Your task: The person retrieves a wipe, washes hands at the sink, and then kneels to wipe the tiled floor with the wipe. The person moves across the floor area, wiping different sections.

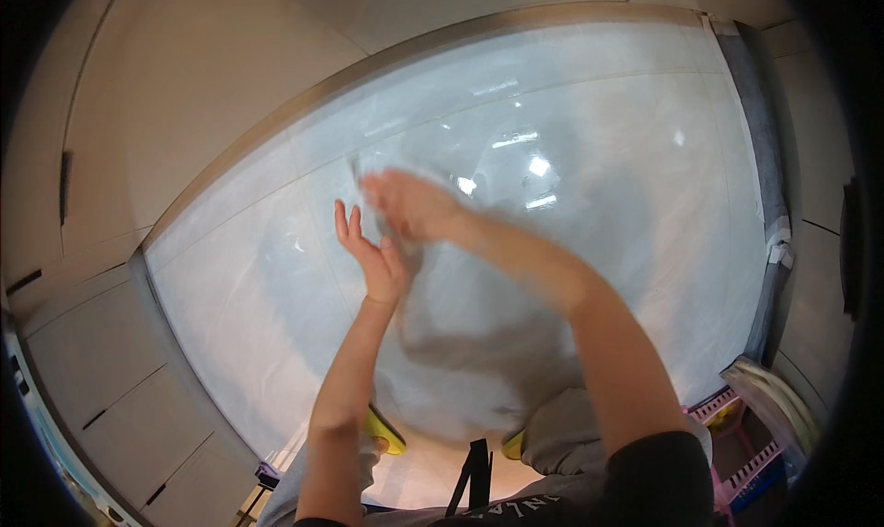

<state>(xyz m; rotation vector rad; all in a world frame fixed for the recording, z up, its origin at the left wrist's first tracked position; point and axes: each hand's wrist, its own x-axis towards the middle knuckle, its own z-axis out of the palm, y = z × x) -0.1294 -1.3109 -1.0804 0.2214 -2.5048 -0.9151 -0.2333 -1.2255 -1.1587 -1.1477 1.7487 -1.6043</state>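
Both of my hands are raised over a glossy, pale surface (483,285) that looks like a tiled floor and reflects bright lights. My left hand (375,258) has its fingers apart and holds nothing. Just above and to the right of it is my right hand (411,206), blurred, with nothing seen in it. The right hand's fingers point left, near the left hand's fingertips; whether the two touch cannot be told. Below the hands, at my feet, show the edges of yellow footwear (385,432).
Beige cabinet-like panels (200,92) curve along the top and left. A pink plastic basket (756,468) stands at the lower right, beside bundled pale material (777,396). A dark strip with white tape-like pieces (756,133) runs along the right edge.
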